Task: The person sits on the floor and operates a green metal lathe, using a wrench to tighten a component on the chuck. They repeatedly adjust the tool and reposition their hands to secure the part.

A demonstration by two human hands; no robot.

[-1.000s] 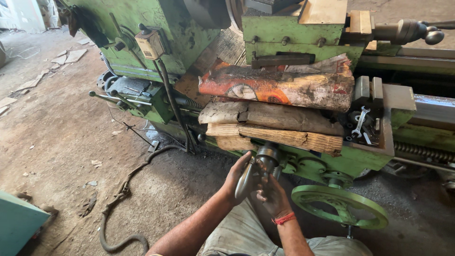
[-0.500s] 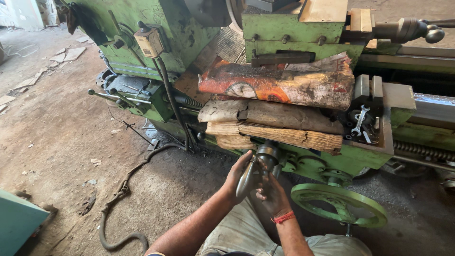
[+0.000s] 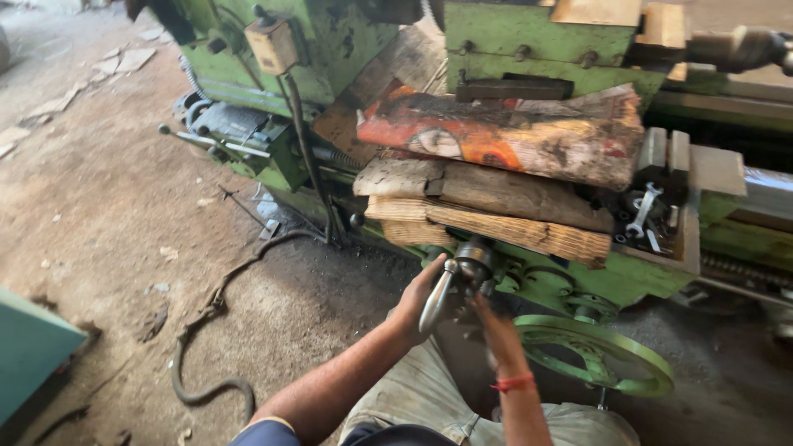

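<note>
Steel crank handle point(image 3: 436, 299) — left hand point(image 3: 417, 301) gripping

The right hand point(image 3: 489, 324), held just under the crank's hub a second ago, is now seen lower and motion-blurred. The metal crank handle point(image 3: 435, 297) is shown angled slightly differently beside the left hand point(image 3: 415, 301). The green lathe point(image 3: 529, 49) is framed slightly higher.

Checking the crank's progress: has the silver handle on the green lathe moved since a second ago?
No clear move. The silver handle lies in the left hand, pointing down-left of its hub, just below the wooden planks, as before.
</note>
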